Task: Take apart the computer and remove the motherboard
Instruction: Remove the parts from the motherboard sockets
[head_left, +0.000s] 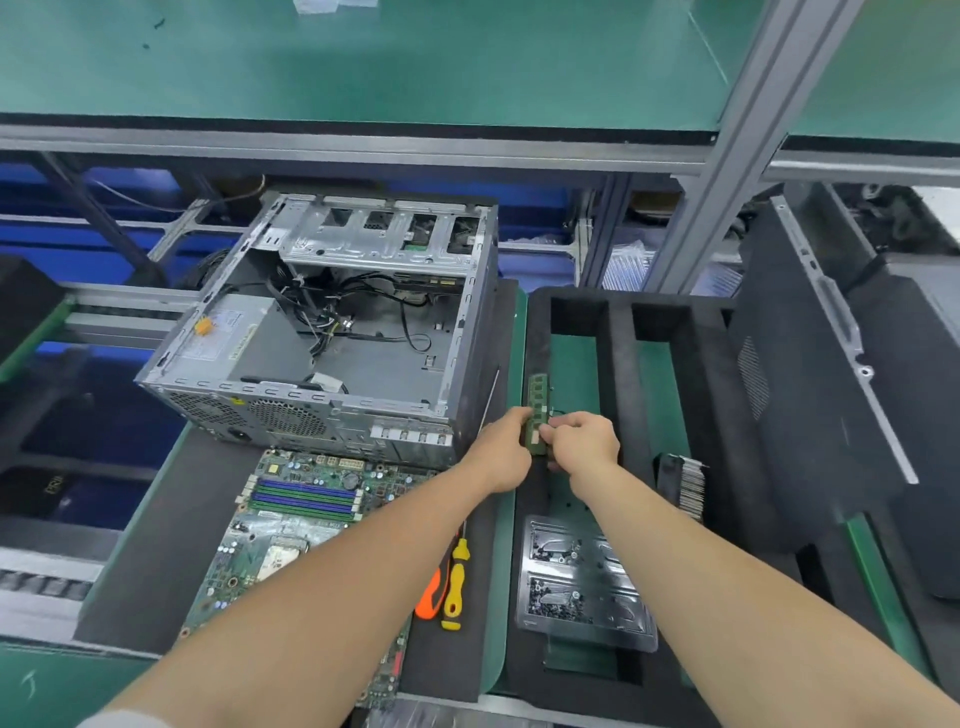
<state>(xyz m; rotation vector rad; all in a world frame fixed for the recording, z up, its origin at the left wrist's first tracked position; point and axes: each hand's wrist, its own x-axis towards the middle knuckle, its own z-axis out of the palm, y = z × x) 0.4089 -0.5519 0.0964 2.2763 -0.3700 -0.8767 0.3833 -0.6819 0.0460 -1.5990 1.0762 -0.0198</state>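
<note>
We hold a green memory stick (538, 397) at the left edge of the black foam tray (618, 332), our left hand (500, 449) and right hand (586, 441) both pinching its near end with curled fingers. The motherboard (291, 525) lies flat near left, just before the opened computer case (332, 332), a yellow screwdriver (455, 584) to its right

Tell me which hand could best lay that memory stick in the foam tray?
Likely the right hand: it pinches the memory stick over the foam tray; the left hand sits at the tray's edge.
</note>
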